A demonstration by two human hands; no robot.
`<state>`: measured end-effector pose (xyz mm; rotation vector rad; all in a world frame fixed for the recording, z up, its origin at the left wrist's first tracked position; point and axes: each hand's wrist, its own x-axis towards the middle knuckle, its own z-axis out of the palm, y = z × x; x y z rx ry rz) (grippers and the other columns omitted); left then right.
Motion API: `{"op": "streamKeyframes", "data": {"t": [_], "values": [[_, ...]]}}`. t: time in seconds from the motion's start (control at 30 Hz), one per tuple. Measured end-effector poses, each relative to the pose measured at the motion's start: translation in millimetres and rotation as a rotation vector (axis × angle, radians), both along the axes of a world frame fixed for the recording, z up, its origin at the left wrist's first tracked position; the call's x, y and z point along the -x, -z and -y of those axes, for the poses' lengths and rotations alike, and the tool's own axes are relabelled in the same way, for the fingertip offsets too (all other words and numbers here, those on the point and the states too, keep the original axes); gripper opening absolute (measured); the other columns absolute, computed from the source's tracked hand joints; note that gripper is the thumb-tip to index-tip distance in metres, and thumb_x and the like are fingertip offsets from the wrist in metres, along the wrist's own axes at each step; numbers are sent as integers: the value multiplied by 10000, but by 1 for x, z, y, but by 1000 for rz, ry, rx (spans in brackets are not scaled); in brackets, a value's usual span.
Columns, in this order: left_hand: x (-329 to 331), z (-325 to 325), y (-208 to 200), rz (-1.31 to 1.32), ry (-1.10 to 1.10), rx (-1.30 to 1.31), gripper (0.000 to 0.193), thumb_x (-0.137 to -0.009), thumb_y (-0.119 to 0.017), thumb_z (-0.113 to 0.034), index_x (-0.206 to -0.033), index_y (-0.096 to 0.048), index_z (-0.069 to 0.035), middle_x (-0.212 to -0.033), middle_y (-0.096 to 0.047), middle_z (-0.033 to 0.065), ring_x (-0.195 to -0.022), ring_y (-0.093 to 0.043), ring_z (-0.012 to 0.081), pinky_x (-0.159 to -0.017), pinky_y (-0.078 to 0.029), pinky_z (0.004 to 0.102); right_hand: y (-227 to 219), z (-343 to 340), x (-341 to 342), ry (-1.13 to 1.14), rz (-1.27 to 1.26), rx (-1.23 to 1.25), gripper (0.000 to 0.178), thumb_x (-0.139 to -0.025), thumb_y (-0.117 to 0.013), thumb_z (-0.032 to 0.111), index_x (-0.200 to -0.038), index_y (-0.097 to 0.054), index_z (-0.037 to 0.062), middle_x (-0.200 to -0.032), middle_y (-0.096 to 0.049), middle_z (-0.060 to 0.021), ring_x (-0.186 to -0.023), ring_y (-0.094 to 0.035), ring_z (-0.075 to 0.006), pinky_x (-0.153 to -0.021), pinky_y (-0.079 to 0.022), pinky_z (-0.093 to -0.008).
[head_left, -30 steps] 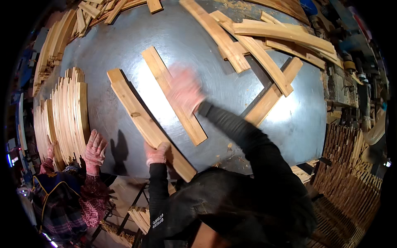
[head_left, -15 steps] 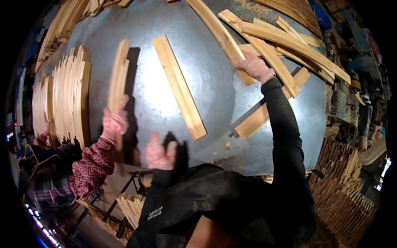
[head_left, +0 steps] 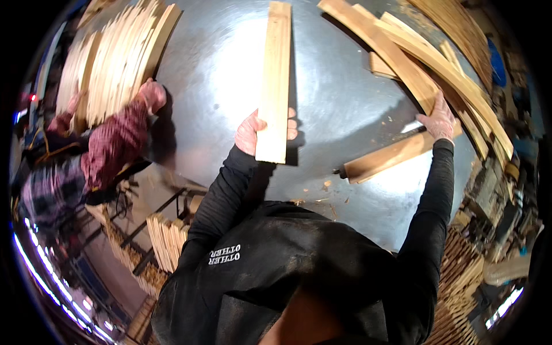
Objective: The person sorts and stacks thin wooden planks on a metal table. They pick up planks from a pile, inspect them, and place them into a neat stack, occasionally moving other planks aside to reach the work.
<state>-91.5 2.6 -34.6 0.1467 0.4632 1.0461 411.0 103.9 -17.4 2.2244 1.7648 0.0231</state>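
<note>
My left hand (head_left: 248, 133), in a pinkish glove, is closed around the lower end of a pale wooden board (head_left: 275, 75). Its fingertips show past the board's right edge, and the board points away from me over the metal table (head_left: 213, 138). On the right, my gloved right hand (head_left: 440, 122) grips the near end of a long wooden board (head_left: 382, 49), which slants toward the far left. Just below that hand a shorter brown board (head_left: 391, 155) lies at an angle, with its right end close to my wrist.
More boards (head_left: 460, 75) lie crossed in a pile at the far right. At the left, a co-worker's gloved hand (head_left: 152, 96) touches a row of stacked boards (head_left: 118, 63). Wood chips (head_left: 328, 184) are scattered near the front edge. Bundled slats (head_left: 168, 238) stand below the table.
My left hand, earlier empty, now holds a board lifted from the table's middle. My right hand has moved right to another board's end. The co-worker's hand and board have gone to the stack.
</note>
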Motion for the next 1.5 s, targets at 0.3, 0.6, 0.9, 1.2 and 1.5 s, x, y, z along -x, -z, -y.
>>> {"op": "streamKeyframes", "data": {"t": [0.3,0.6,0.9,1.2,1.5], "values": [[23,36,-53,-430,183,223,473,-863,-664,-110,-1270,-467,27,-1023,-665,211,-772,-704,287,-479,-598,270,9,-25,-4,76,80,42,1049,-722,-803,282,-1536,-141,269,-1526,-330,-136,-1377,-366,-328,-1092,-375,-438],[209,-128,0,-1590,162,268,324,-794,-709,-183,-1056,-623,-13,-865,-689,171,-700,-702,270,-563,-569,369,0,-43,-9,48,-14,104,983,-680,-804,221,-1493,-255,154,-1421,-440,-158,-1317,-439,-338,-1076,-397,-450],[156,-145,20,-2068,-691,204,607,-801,-683,-288,-1298,-507,13,-1246,-603,225,-1141,-595,339,-974,-454,386,10,-3,27,15,-297,151,869,-716,-750,321,-1454,-336,125,-1180,-606,-199,-1071,-608,-363,-929,-492,-413],[-79,21,-8,-478,357,-147,441,-891,-666,-265,-1239,-550,-20,-1073,-634,119,-938,-629,212,-800,-539,339,32,129,169,-814,-1147,-109,589,-692,-665,-50,-1261,-529,20,-1192,-606,-186,-1119,-574,-379,-940,-480,-424],[-88,39,57,-427,174,246,537,-912,-665,-360,-1281,-519,3,-1247,-572,121,-1226,-476,213,-1067,-360,354,-20,184,253,307,-1138,438,702,-925,-475,485,-1351,-311,-48,-1060,-622,-189,-992,-623,-282,-894,-488,-362]]}}
